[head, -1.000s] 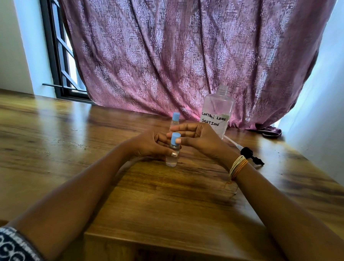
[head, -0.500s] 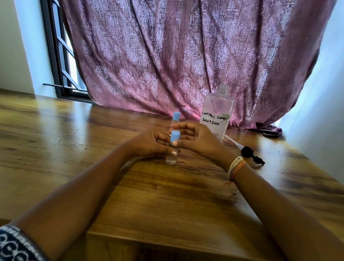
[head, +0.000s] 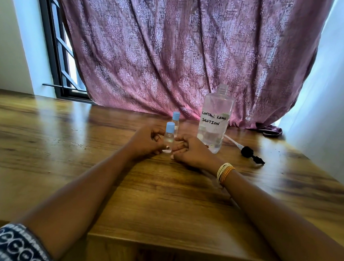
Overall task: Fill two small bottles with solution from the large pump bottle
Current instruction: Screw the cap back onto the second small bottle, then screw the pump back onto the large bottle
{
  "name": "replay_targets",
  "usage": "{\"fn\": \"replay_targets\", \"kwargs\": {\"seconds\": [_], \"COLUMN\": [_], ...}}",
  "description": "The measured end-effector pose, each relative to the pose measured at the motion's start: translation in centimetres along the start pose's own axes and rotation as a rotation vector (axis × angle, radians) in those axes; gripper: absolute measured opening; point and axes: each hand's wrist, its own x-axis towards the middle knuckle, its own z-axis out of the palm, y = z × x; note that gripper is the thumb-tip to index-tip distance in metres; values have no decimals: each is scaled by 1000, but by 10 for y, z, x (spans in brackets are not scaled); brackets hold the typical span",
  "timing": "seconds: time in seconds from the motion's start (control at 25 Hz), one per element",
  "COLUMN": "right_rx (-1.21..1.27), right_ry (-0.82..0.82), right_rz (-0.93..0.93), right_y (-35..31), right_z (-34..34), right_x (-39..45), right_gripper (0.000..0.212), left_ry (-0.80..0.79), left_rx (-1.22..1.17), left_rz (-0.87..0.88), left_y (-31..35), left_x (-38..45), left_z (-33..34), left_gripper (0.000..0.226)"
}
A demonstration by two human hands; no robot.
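Observation:
A small clear bottle with a blue cap (head: 169,136) stands upright on the wooden table (head: 163,199), holding clear liquid. My left hand (head: 146,142) grips its lower part from the left. My right hand (head: 192,152) rests on the table with curled fingers touching the bottle's right side. A second small blue-capped bottle (head: 176,119) stands just behind it. The large clear bottle (head: 215,120), labelled "contact lens solution", stands uncapped to the right, with liquid low in it. Its black pump head with tube (head: 249,153) lies on the table further right.
A purple patterned curtain (head: 181,51) hangs behind the table and bunches on its back edge. A dark window frame (head: 53,50) is at the back left. A pale wall (head: 331,110) borders the table on the right. The table's front edge is near me.
My right hand has dropped from the small bottle's cap down to the table beside its body. The cap is now uncovered. The bottle stays upright in my left hand.

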Motion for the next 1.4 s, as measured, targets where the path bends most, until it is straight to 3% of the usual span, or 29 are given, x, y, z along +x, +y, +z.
{"fn": "replay_targets", "kwargs": {"seconds": [0.2, 0.32, 0.44, 0.52, 0.72, 0.8, 0.92, 0.96, 1.04, 1.12, 1.24, 1.4], "right_rx": [-28, 6, 6, -24, -126, -269, -495, -567, -677, -679, -651, -581], "right_ry": [39, 40, 55, 76, 283, 452, 653, 660, 549, 469, 516, 574], "right_rz": [14, 8, 6, -11, -32, -42, 36, 121, 340, 433, 363, 304], "right_y": [0, -4, -8, -6, 6, 11, 17, 21, 33, 47, 63, 71], "right_z": [0, 0, -3, -8, -44, -62, -95, -106, -120, -122, -120, -126], "right_x": [-1, -7, -19, -30, -55, -62, -67, -67, -66, -65, -60, -64], "right_gripper": [52, 47, 41, 31, 10, 12, 22, 11, 36, 44, 35, 35], "left_ry": [104, 124, 316, 394, 74, 61, 170, 222, 289, 303, 264, -7], "left_rx": [65, 122, 123, 199, 110, 83, 39, 26, 31, 46, 104, 115], "left_rz": [-3, -76, -240, -210, -117, -94, -50, -26, 36, 86, 142, 78], "left_y": [-3, -2, 6, 14, 40, 52, 78, 88, 104, 117, 136, 144], "left_x": [3, 1, -6, -12, -23, -20, -2, 7, 27, 49, 78, 102], "left_z": [9, 10, 15, 24, 59, 69, 73, 72, 72, 73, 72, 83], "left_gripper": [28, 38, 33, 29, 10, 8, 9, 12, 25, 43, 66, 74]}}
